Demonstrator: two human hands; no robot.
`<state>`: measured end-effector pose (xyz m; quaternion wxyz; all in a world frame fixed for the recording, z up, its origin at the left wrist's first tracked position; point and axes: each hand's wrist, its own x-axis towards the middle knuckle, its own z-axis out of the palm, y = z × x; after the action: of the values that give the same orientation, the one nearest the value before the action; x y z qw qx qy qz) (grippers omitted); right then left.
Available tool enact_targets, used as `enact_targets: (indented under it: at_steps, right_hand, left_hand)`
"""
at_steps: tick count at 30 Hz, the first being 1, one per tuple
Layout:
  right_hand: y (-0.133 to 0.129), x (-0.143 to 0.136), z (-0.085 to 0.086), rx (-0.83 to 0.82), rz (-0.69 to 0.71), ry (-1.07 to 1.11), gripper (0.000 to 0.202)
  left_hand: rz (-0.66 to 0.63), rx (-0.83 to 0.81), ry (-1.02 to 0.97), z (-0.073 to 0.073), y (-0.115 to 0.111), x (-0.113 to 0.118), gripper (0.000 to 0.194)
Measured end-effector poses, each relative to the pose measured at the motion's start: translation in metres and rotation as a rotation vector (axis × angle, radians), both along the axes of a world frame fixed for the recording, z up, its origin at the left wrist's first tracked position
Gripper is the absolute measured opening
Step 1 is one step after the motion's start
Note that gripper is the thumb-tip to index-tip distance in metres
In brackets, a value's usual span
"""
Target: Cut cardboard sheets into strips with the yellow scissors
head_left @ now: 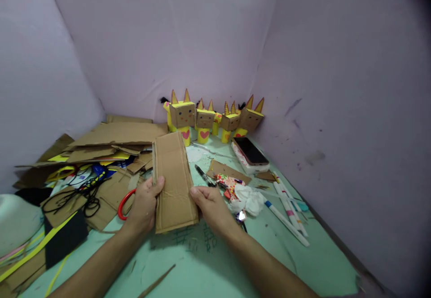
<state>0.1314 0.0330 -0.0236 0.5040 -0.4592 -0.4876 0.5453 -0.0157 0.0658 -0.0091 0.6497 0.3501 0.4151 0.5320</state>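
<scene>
A long rectangular piece of brown cardboard point(174, 181) is held up over the green table point(202, 266), its far end tilted slightly left. My left hand point(144, 203) grips its left edge, with the thumb on the front face. On the right edge, my right hand point(211, 206) pinches the piece, thumb in front. Fingers of both hands are partly hidden behind the cardboard. Red scissor handles point(124, 204) lie just left of my left hand.
Cardboard sheets point(117, 134) and black cord point(89, 194) are heaped on the left. Cat-eared cardboard figures point(204, 119) stand at the back. A phone point(251, 149), crumpled tissue point(251, 200) and white markers point(286, 224) lie on the right. Purple walls point(330, 109) enclose the table.
</scene>
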Motion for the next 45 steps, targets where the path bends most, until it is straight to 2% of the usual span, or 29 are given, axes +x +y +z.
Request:
enact_targets:
  at_steps: [7, 13, 22, 27, 32, 35, 38, 41, 43, 45]
  right_hand:
    - [0.003, -0.001, -0.001, 0.031, 0.009, -0.056, 0.036]
    - [0.002, 0.000, 0.004, 0.078, 0.003, -0.161, 0.035]
    - [-0.009, -0.008, 0.006, 0.207, -0.159, -0.388, 0.035]
    - [-0.015, -0.007, 0.011, 0.269, -0.014, -0.426, 0.024]
    - [-0.017, -0.009, 0.008, 0.252, -0.045, -0.424, 0.056]
    - [-0.010, -0.002, 0.011, 0.214, -0.098, -0.325, 0.060]
    - [0.002, 0.008, 0.017, 0.142, -0.161, 0.032, 0.050]
    - [0.009, 0.013, 0.022, 0.066, -0.073, 0.485, 0.050]
    - [0.009, 0.011, 0.025, 0.040, -0.067, 0.634, 0.050]
    - [0.007, 0.008, 0.025, 0.044, -0.115, 0.678, 0.047]
  left_hand:
    - [-0.003, 0.011, 0.130, 0.000, 0.003, -0.003, 0.033]
    - [0.088, 0.003, 0.178, 0.001, 0.002, 0.000, 0.030]
    - [0.199, 0.033, 0.195, 0.000, -0.008, 0.006, 0.022]
    - [0.207, 0.050, 0.217, -0.005, -0.007, 0.004, 0.024]
    - [0.162, 0.071, 0.240, -0.007, -0.005, 0.001, 0.042]
    - [0.053, 0.099, 0.254, -0.006, -0.006, 0.001, 0.050]
    - [-0.153, 0.131, 0.245, -0.007, -0.011, 0.001, 0.051]
    - [-0.318, 0.158, 0.275, -0.009, -0.017, 0.000, 0.044]
    - [-0.387, 0.176, 0.300, -0.012, -0.019, -0.001, 0.040]
    - [-0.423, 0.190, 0.321, -0.014, -0.020, -0.002, 0.039]
